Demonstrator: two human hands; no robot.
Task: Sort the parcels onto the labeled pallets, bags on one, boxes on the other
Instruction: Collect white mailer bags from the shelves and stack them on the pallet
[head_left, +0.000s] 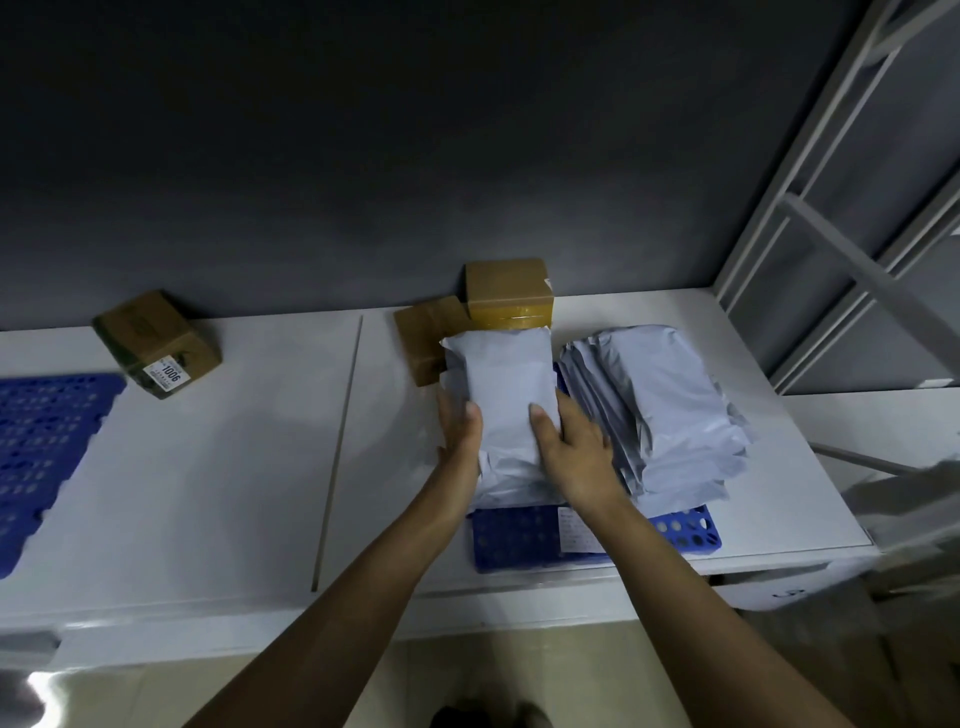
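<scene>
A grey mailer bag (506, 384) lies on top of a small stack of bags on the blue pallet (524, 540) at the right. My left hand (458, 431) grips its left edge and my right hand (571, 447) grips its right edge. A second pile of grey bags (660, 410) fills the pallet's right half. A white label (576, 527) is stuck on the pallet's near side. Behind the bags stand two brown boxes (506, 293), one stacked higher. Another brown box (158, 343) with a label sits at the far left, beside a second blue pallet (47, 447).
The white tables (234, 467) meet at a seam with a thin strip (337, 452). A dark wall runs behind them. A grey metal shelf frame (852, 218) stands at the right. A white box (789, 587) sits under the table's right end.
</scene>
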